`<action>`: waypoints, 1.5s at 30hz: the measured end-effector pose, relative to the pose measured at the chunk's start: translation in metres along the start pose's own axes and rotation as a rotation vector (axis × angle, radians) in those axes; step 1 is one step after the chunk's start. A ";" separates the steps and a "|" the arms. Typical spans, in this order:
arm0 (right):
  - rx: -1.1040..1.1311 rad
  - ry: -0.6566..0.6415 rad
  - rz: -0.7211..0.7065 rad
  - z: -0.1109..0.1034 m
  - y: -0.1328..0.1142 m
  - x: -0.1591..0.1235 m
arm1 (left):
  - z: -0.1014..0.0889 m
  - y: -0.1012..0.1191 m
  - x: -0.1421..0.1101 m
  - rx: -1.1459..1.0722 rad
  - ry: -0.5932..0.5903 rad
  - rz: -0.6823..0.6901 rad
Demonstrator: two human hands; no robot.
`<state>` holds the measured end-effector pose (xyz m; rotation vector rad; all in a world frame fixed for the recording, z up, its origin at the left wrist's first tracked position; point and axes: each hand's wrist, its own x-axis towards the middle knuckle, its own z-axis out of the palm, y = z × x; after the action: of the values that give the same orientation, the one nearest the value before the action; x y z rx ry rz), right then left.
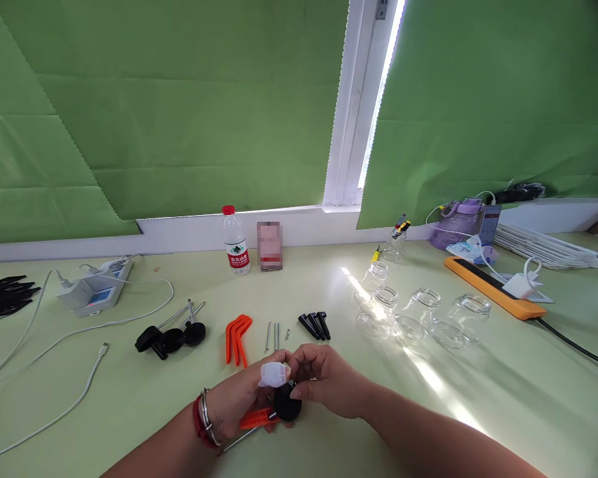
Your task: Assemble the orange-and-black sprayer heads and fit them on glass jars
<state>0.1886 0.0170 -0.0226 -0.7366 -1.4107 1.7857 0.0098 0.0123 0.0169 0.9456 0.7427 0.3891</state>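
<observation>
My left hand (239,398), with a white wrap on one finger, is closed round an orange plastic lever (257,419). A thin metal rod (239,441) sticks out below it toward the lower left. At the lever's right end is a round black cap (286,405). My right hand (326,382) pinches this cap's upper edge between thumb and fingers; any small part between the fingertips is hidden. Just beyond my hands lie several loose orange levers (238,340), metal pins (278,336), tiny metal pieces (288,334) and black plastic pieces (315,325).
Black round caps with metal rods (172,338) lie to the left, near a white cable (87,385) and a power strip (99,292). Several upturned clear glass jars (418,312) stand right, before an orange power strip (493,285). A water bottle (236,242) stands at the back.
</observation>
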 end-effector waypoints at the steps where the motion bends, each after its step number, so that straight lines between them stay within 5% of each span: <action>1: -0.002 -0.003 0.001 0.000 0.000 0.000 | 0.000 0.000 0.000 -0.001 0.002 -0.001; 45: -0.044 -0.017 -0.007 0.000 -0.001 -0.002 | -0.003 -0.002 0.001 -0.012 -0.006 -0.019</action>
<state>0.1894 0.0156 -0.0218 -0.7401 -1.4665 1.7649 0.0083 0.0142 0.0135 0.9279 0.7431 0.3739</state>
